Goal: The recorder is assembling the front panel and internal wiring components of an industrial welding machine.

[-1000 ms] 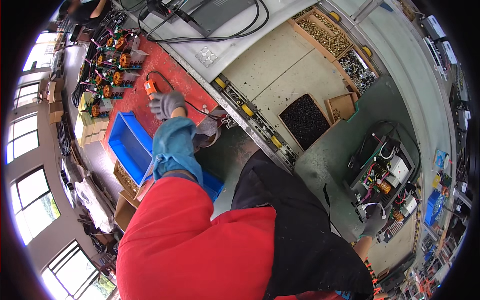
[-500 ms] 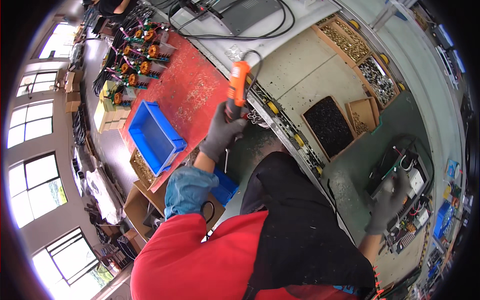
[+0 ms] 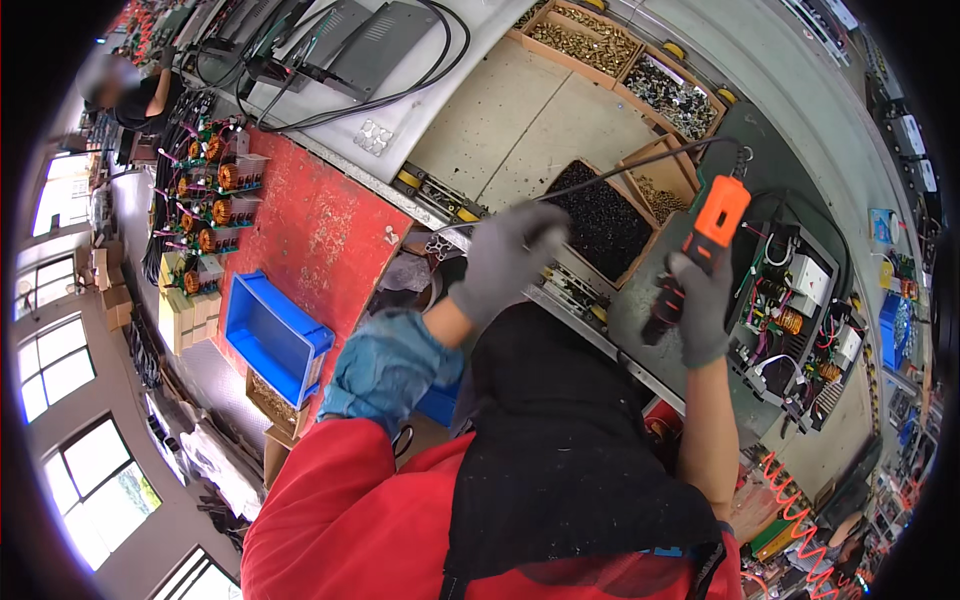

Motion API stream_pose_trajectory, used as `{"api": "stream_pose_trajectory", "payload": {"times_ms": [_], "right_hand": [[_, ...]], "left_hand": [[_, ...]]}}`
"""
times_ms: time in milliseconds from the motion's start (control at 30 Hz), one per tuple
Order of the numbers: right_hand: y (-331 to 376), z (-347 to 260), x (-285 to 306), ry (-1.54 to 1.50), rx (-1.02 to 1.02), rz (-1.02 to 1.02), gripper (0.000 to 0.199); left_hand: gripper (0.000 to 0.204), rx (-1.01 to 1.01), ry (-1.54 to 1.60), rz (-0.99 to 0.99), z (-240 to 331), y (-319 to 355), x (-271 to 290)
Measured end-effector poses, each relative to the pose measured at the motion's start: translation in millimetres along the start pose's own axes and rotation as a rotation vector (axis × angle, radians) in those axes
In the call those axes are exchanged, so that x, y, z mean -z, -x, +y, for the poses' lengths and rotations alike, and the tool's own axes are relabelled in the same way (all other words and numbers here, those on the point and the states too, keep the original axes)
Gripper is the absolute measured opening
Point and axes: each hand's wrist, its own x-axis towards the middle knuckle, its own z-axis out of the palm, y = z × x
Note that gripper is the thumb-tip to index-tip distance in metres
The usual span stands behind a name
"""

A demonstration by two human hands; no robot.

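At right of centre the gloved right hand (image 3: 700,305) grips an orange-and-black power screwdriver (image 3: 697,255) upright beside the open circuit unit (image 3: 795,300); the gloved left hand (image 3: 510,255), fingers loosely curled, hovers over the tray of black screws (image 3: 605,220).

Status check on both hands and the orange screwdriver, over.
Right hand gripping the orange electric screwdriver, raised above the open circuit unit. Left hand empty, reaching over the tray of dark screws. Nothing between them.

One head-worn fisheye view looks steeply down from close above the person's chest onto the workbench (image 3: 540,110) (its straight edges bending near the dark round rim)
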Motion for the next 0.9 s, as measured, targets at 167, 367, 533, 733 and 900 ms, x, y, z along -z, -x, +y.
{"api": "stream_pose_trajectory", "payload": {"times_ms": [167, 367, 533, 733, 900], "right_hand": [[51, -18, 73, 1.005, 0.557, 0.094, 0.071], [164, -5, 118, 0.606, 0.461, 0.588, 0.054], [199, -24, 124, 0.567, 0.684, 1.104, 0.036], [229, -62, 128, 0.701, 0.953, 1.348, 0.015], [237, -69, 157, 0.234, 1.044, 1.418, 0.027]], "left_hand": [[0.02, 0.297, -0.399, 0.095, -114, -75, 3], [0.023, 0.219, -0.551, -0.17, -170, -102, -47], [0.02, 0.227, -0.758, -0.262, -172, -111, -64], [0.016, 0.112, -0.573, -0.109, -135, -48, -45], [0.008, -0.094, -0.333, -0.281, -68, 87, -52]]}}
